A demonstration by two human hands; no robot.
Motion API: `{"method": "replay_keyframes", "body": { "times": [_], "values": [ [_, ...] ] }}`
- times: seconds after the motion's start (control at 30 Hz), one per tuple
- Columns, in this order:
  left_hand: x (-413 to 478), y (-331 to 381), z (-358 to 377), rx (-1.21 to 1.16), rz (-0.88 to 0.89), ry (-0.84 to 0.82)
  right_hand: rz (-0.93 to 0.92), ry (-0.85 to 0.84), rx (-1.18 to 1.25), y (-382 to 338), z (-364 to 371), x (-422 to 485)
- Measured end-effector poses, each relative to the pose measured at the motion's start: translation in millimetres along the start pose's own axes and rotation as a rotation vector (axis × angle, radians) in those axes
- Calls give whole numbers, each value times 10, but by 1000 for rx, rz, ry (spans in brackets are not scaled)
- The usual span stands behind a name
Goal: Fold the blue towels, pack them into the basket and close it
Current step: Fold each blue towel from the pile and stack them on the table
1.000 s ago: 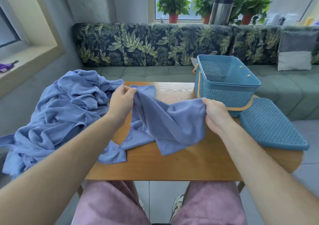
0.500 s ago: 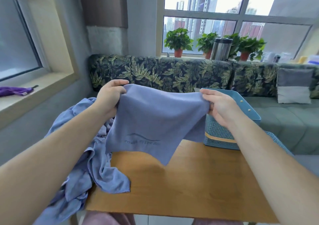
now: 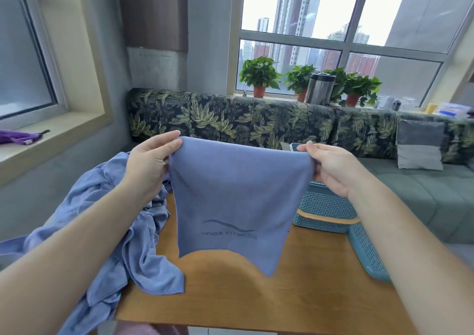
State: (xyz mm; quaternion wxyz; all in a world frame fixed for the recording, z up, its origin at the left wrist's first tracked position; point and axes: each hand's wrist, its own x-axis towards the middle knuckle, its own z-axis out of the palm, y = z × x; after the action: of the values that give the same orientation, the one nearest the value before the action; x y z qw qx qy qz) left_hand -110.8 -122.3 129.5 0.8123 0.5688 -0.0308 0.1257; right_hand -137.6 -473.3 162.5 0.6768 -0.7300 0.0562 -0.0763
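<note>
Blue printed cloth towel hanging spread above brown wooden table. Being pinched at top corners by left hand and right hand.

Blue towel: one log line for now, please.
left hand: pinches towel | right hand: pinches towel | towel: hanging, unfolded | lid: beside basket

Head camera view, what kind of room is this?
Probably a lounge in a high-rise building: a leaf-print sofa, potted plants on the windowsill, and tall towers outside the window.
</note>
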Motion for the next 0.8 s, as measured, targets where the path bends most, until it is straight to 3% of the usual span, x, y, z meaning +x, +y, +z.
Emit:
{"method": "replay_keyframes", "body": {
  "times": [0.17, 0.27, 0.43, 0.53, 0.6, 0.8],
  "values": [
    [32, 87, 51, 100, 46, -17, 0, -142, 141, -113, -88, -27],
    [173, 91, 89, 235, 81, -28, -53, -51, -71, -46, -61, 45],
    [418, -40, 170, 742, 248, 8, -184, 159, -524, 125, 79, 247],
    [567, -83, 186, 903, 319, 10, -247, 244, -637, 247, 132, 430],
    [686, -61, 198, 910, 317, 16, -289, 253, -642, 216, 158, 488],
    [625, -32, 261, 503, 151, -71, -346, 210, -395, 218, 177, 463]
  ]
}}
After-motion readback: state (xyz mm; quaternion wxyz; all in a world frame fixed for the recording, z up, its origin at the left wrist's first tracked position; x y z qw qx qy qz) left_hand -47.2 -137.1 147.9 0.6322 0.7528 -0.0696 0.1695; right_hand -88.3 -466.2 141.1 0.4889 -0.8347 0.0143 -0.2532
